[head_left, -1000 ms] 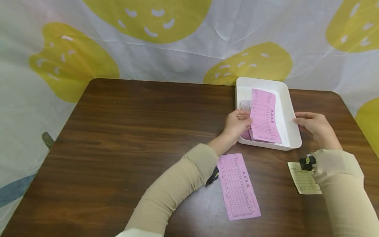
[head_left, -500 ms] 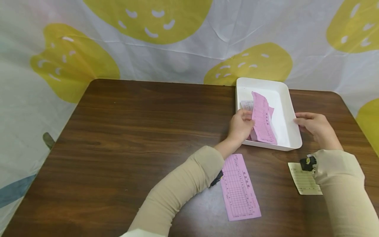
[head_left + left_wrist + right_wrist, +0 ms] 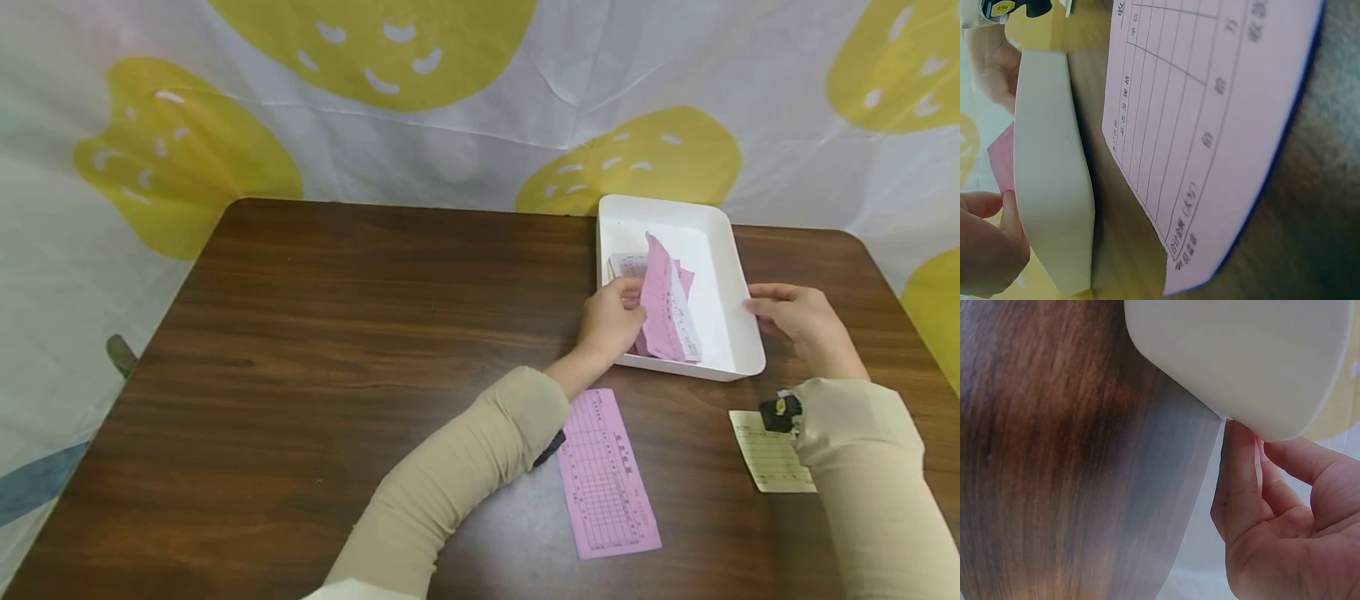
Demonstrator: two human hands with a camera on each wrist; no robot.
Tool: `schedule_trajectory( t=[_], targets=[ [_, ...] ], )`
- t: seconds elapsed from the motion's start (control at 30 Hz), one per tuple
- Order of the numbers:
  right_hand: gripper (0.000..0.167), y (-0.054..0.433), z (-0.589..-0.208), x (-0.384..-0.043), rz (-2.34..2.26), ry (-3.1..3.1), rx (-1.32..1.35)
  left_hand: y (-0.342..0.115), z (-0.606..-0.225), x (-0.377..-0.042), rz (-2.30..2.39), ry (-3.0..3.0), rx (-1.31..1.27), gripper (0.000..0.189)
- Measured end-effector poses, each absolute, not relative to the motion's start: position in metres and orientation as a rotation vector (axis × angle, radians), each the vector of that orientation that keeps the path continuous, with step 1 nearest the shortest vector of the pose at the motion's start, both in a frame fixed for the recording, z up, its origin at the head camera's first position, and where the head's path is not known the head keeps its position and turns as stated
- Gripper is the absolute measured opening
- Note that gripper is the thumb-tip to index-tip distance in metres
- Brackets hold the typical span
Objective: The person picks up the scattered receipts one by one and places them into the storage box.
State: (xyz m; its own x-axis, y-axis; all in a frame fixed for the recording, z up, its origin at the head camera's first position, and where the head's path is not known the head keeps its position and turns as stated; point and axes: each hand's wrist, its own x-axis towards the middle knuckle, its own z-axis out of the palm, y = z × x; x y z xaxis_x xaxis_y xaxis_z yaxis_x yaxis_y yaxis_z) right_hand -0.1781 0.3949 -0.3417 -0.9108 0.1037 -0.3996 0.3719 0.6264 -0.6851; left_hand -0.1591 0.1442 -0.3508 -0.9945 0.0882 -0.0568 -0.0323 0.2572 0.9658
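A white tray stands near the table's back edge, with paper slips inside. Over its left part my left hand pinches a pink receipt slip at its left side; the slip is bent up lengthwise. Beneath it show a white printed sheet, a corner of another pink paper, and a further white slip by the left wall. My right hand holds the tray's right side, thumb and fingertips at the wall in the right wrist view. The left wrist view shows the left hand behind the tray's front wall.
Another pink receipt slip lies flat on the brown table in front of the tray, partly under the left sleeve. A yellow slip lies partly behind the right wrist camera. A white cloth with yellow patterns hangs behind the table.
The left hand has moved slightly right, and the pink slip it pinches has gone from lying nearly flat to bent upward, uncovering the white sheet. The right hand stays at the tray.
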Motion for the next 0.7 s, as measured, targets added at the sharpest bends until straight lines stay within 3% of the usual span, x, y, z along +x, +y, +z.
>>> schedule_trajectory(
  t=[0.37, 0.7],
  targets=[
    [0.063, 0.395, -0.343, -0.180, -1.188, 2.536, 0.391, 0.135, -0.348, -0.164, 1.777, 2.458, 0.145, 0.040],
    [0.064, 0.395, -0.342, -0.179, -1.162, 2.538, 0.419, 0.118, -0.342, -0.165, 1.814, 2.431, 0.245, 0.034]
  ],
)
